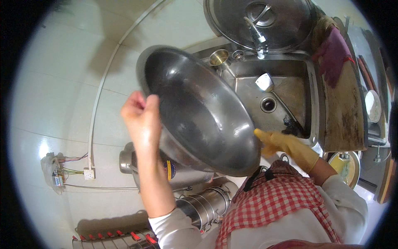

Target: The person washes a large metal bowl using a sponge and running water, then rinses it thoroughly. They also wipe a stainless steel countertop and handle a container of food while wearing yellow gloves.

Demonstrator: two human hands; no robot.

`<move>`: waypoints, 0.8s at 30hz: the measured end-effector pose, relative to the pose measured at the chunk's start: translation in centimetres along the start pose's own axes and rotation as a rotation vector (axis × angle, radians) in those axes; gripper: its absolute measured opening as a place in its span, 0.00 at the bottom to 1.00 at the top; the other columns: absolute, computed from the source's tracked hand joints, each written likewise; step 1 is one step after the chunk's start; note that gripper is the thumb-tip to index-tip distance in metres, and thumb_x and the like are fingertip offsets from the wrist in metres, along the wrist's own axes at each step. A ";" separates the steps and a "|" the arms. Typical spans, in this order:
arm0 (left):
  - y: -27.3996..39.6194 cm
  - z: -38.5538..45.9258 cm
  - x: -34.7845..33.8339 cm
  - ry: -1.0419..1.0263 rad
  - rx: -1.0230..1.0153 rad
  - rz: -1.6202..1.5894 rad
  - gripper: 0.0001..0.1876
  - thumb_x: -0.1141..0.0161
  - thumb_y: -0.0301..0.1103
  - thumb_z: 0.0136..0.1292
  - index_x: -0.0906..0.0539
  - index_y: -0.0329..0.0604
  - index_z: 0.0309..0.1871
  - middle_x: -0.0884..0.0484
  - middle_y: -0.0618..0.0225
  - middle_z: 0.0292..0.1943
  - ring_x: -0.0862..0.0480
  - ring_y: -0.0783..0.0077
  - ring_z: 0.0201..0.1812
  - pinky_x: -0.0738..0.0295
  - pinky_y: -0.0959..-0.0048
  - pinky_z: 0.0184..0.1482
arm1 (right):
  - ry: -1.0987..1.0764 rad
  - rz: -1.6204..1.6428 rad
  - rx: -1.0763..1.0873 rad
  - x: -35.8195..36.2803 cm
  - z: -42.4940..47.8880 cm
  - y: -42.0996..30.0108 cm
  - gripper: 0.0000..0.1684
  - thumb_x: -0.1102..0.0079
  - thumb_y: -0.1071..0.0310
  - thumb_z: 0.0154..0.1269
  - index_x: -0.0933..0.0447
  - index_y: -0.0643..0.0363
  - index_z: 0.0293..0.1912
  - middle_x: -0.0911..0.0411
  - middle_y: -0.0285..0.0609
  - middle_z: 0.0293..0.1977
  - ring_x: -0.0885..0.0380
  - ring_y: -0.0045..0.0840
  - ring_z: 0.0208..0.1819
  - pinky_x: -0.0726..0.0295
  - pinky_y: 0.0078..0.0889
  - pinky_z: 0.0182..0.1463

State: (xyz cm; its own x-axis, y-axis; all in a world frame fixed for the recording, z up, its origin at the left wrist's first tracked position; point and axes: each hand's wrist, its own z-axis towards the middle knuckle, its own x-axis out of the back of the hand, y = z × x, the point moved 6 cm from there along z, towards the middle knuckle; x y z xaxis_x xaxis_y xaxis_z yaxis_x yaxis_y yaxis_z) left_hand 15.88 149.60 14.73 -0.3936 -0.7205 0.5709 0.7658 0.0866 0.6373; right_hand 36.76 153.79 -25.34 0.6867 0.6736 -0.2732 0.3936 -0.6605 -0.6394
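A large stainless steel basin is held up and tilted at the left of the sink, its hollow inside towards me. My bare left hand grips its far left rim. On the opposite rim is my right hand, in a yellow rubber glove, with its fingertips partly behind the steel. Beside the basin, the steel sink holds a metal spatula lying across its floor near the drain. A small dark clump, too unclear to name, lies by the spatula's handle.
A metal ladle and a small cup stand at the sink's back left corner. Behind the tap leans a large round lid. A purple glove drapes over a worn board. Steel pots stand below left.
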 end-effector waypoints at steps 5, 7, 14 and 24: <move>5.6 -3.0 -3.6 -0.081 -0.243 -0.060 0.14 0.42 0.26 0.54 0.38 0.44 0.20 0.36 0.75 0.14 0.38 0.79 0.16 0.42 0.74 0.20 | -0.260 0.572 0.119 -4.0 7.6 5.6 0.42 0.39 0.40 0.64 0.31 0.65 0.63 0.26 0.54 0.58 0.22 0.35 0.54 0.22 0.42 0.55; 8.1 -5.6 -4.5 -0.029 -0.499 0.199 0.12 0.41 0.30 0.55 0.33 0.42 0.22 0.29 0.64 0.14 0.27 0.61 0.15 0.34 0.64 0.21 | -0.242 0.566 0.109 -4.4 8.3 6.3 0.41 0.40 0.42 0.65 0.32 0.65 0.63 0.26 0.55 0.59 0.23 0.35 0.55 0.23 0.42 0.57; 14.4 -12.0 -6.9 -0.248 -0.639 0.244 0.08 0.38 0.32 0.55 0.24 0.38 0.30 0.19 0.53 0.19 0.16 0.49 0.24 0.21 0.55 0.28 | 0.010 0.328 0.078 -6.9 4.9 6.3 0.36 0.41 0.49 0.67 0.33 0.65 0.64 0.29 0.55 0.61 0.26 0.34 0.60 0.28 0.43 0.63; -10.2 -7.9 10.1 -0.179 -0.154 -0.839 0.11 0.41 0.28 0.60 0.33 0.42 0.26 0.29 0.74 0.24 0.32 0.80 0.26 0.35 0.74 0.26 | 0.300 0.685 0.312 -12.3 -11.2 5.8 0.31 0.41 0.60 0.69 0.34 0.65 0.65 0.31 0.56 0.64 0.27 0.37 0.62 0.32 0.48 0.69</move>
State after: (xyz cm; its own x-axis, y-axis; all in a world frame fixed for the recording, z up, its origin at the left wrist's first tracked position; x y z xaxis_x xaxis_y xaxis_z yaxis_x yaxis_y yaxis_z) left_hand 8.08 135.95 9.89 -0.9229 -0.3843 0.0249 0.2417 -0.5278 0.8143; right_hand 37.50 137.95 -17.67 0.8655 0.0059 -0.5009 -0.3323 -0.7416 -0.5828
